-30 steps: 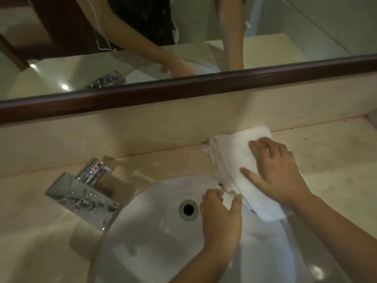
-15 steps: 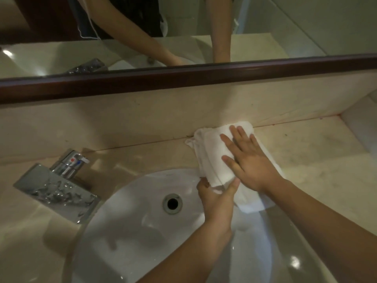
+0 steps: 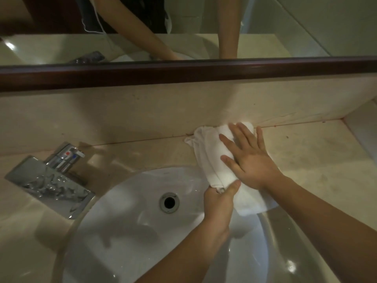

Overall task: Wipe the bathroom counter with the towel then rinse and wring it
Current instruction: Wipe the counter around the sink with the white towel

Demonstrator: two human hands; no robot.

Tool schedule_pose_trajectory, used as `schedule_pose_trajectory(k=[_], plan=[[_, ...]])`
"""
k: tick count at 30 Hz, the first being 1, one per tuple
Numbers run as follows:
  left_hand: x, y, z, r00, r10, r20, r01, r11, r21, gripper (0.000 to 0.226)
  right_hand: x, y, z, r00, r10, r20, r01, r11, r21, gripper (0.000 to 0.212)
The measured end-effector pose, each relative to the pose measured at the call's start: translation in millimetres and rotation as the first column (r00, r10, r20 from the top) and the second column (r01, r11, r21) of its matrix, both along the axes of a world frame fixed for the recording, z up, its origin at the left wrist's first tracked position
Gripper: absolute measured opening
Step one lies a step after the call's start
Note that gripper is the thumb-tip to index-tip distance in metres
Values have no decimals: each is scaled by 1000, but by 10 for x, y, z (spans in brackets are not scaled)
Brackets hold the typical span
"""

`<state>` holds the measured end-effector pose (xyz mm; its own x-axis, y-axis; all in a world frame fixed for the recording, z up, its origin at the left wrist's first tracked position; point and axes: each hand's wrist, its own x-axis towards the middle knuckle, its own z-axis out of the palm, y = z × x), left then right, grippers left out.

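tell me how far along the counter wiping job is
Done: cannot tell how much is wiped. In hand: the right hand presses the towel flat on the counter; the left hand pinches its near end over the sink. Left: rinsing and wringing; the faucet shows no water.

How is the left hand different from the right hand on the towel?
The right hand lies flat on top of the towel with straight, spread fingers. The left hand is curled and pinches the towel's near end. The right hand is farther back, over the counter, while the left hand is over the sink. Both hands touch the same white towel.
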<state>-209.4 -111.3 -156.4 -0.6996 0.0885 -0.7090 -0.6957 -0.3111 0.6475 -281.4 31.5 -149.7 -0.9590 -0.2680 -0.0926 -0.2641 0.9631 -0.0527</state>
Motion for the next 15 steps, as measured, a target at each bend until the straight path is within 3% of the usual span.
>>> schedule_pose_trajectory(k=[4, 9, 15], plan=[[-13, 0, 95, 1000, 6, -4, -6, 1000, 0, 17, -47, -19, -49, 997, 74, 13, -73, 996, -59, 68], [65, -140, 138, 992, 116, 43, -118, 991, 59, 19, -43, -292, -45, 997, 30, 65, -19, 988, -152, 67], [59, -841, 132, 917, 400, 2, -400, 916, -33, 24, -77, -1292, -129, 993, 119, 2, -114, 959, -259, 65]])
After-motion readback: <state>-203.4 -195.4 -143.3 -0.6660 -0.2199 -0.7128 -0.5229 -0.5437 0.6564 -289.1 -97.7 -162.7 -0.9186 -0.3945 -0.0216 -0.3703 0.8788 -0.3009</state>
